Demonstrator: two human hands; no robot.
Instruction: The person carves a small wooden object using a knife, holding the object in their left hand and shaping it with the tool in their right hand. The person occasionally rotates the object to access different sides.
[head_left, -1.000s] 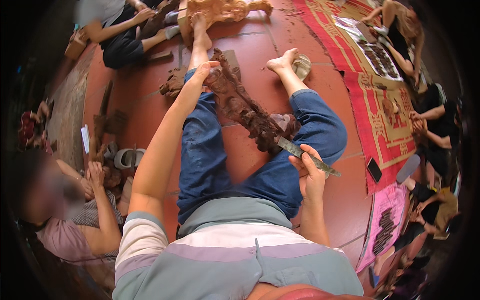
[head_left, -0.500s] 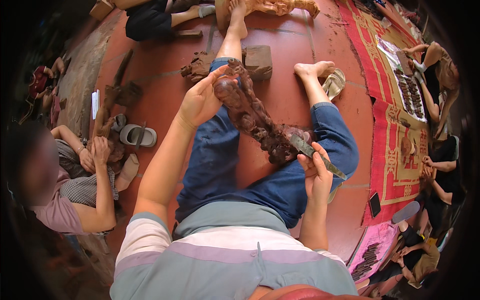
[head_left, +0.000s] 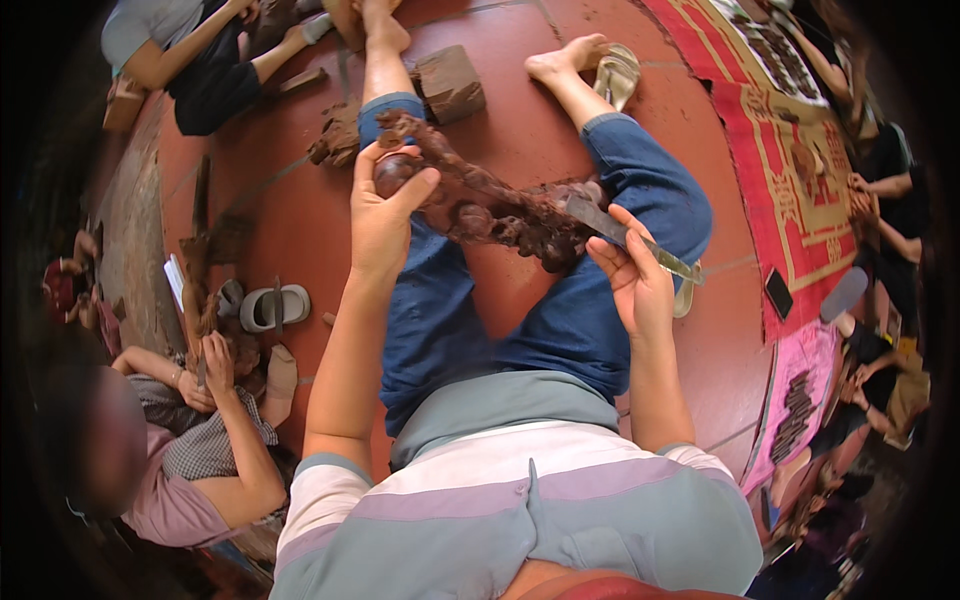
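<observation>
A dark reddish-brown wood carving (head_left: 480, 205), knobbly and deeply cut, lies slantwise between my knees. My left hand (head_left: 385, 215) grips its rounded upper-left end, thumb on the near side and fingers around the far side. The carving's lower right end is by my right thigh. My right hand (head_left: 637, 270) pinches a flat grey metal blade (head_left: 610, 228) between thumb and fingers. The blade's far end lies over the carving's right end; whether it touches the wood I cannot tell.
A squared wood block (head_left: 450, 85) and a rough wood chunk (head_left: 338, 135) sit by my left shin on red tiles. A sandal (head_left: 617, 78) is beside my right foot. One person works at left, others along the red mat (head_left: 745, 150), where a phone (head_left: 778, 293) lies.
The view has shifted, moving the surroundings across the picture. My left hand has turned, its thumb now over the carving's round end. The carving lies flatter. My right hand still holds the blade.
</observation>
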